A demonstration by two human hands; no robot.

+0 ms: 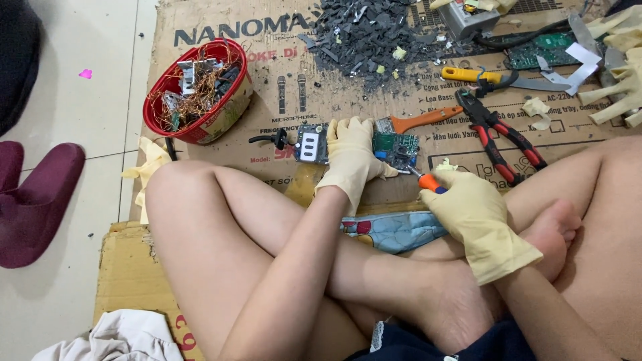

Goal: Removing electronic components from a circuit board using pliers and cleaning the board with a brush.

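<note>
Pale glossy floor tiles (80, 120) with thin dark grout lines fill the left side, from 7 to 11 o'clock, lit evenly by soft light. A flattened brown cardboard sheet (281, 40) covers the floor from 12 to 3 o'clock, and another cardboard piece (127, 274) lies toward 7 o'clock. At 9 o'clock a maroon slipper (37, 200) rests on the tiles. A small pink scrap (85, 73) lies at 10 o'clock. Crumpled white cloth (114, 337) sits at 7 o'clock, by the bottom edge.

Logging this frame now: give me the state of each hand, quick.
Left hand: gloved, pressed flat on the circuit board assembly, open.
Right hand: gloved, closed on an orange-handled screwdriver.
</note>
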